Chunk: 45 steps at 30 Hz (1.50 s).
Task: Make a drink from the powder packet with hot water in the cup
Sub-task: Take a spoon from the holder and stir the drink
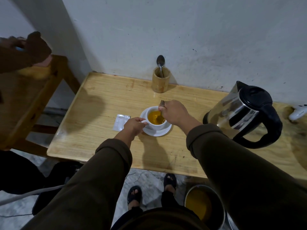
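From the head view, your right hand point(174, 113) sits just right of frame centre, fingers curled closed around the handle of a spoon point(160, 116) whose bowl dips into the orange-yellow drink in the white cup point(157, 121). Your left hand point(133, 126) comes in from the lower centre, fingers pinched on the cup's left side where the handle would be; the handle itself is hidden under them. The cup stands on a white saucer point(159, 132) in the middle of the wooden table point(99, 130).

Just left of the saucer, touching your left hand's edge in the picture, the silver powder packet point(121, 122) lies flat. You cannot tell if it is torn open.

At the right of the frame a steel electric kettle point(244, 113) with black lid and handle stands near your right forearm, well clear of the cup. Behind the cup, against the wall, a bamboo holder point(160, 82) carries a second spoon point(160, 61) upright. A white object point(298, 112) shows at the far right edge.

In the upper left another person's sleeve point(25, 53) rests over a wooden chair point(33, 97). In the lower right, on the floor, a metal pot point(205, 205) holds yellow liquid beside your sandalled feet point(134, 195).
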Tool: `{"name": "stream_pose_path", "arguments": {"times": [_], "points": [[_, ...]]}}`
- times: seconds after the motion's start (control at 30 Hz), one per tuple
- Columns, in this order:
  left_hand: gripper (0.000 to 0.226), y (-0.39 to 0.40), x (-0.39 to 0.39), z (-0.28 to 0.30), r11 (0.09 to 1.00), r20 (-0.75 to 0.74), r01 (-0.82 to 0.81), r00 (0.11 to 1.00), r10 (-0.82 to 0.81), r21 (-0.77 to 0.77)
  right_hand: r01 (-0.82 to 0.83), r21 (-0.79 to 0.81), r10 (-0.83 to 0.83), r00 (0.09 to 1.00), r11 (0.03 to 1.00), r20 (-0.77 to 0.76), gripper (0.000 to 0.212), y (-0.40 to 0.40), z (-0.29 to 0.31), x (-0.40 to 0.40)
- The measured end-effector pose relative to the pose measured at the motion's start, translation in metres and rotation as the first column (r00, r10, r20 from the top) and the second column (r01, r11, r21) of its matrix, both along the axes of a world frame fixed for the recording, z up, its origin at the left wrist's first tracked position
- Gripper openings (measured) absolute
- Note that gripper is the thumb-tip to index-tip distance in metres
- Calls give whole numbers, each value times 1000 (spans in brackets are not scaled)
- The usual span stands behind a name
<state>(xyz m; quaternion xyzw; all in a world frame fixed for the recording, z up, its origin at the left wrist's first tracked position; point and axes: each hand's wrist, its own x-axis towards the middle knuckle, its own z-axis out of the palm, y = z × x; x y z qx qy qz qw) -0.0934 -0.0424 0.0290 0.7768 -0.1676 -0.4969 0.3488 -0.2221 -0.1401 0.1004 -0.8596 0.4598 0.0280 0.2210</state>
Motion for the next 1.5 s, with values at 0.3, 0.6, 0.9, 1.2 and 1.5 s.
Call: {"name": "stream_pose_path", "arguments": {"times": [0.3,0.6,0.9,1.2,1.5], "points": [[26,0,0,-1,1000,6,-1,1000,1,-7,-5,85,-1,997,996,80,32,8,-1,-1],[26,0,-1,0,1000,-4,-13,1000,13,-3,33,25,-34,999,999,34,32,0,-1,-3],[26,1,-2,1,999,-17,-31,999,31,-13,17,96,-24,997,995,71,33,7,-1,0],[30,1,-2,4,1000,4,-15,1000,15,-2,16,-5,-16,1000,1000,-5,30,2,0,-2],[29,0,-2,5,1000,0,-13,1000,13,-4,-16,115,6,996,993,89,33,8,2,1]]}}
